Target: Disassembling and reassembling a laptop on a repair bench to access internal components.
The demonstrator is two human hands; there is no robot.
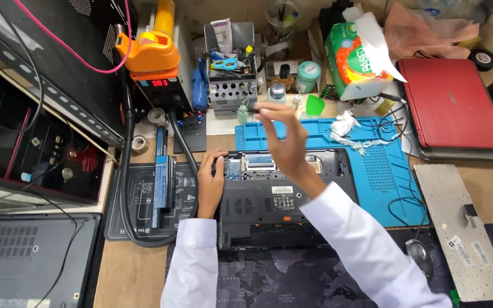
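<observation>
A black laptop base (283, 199) lies upside down and opened on the bench, with a circuit board and memory slots showing at its far edge. My left hand (211, 179) rests on the base's left far corner, fingers spread flat on it. My right hand (283, 137) is raised above the base's far edge, fingers pinched on a thin dark tool (252, 109) that points left. Both arms wear white sleeves.
A blue work mat (383, 171) lies under and right of the base. A laptop battery (162, 188) and a thick black hose lie left. A red laptop (449, 102), a loose keyboard (460, 228), a tool rack (232, 85) and a tissue pack (355, 57) surround the spot.
</observation>
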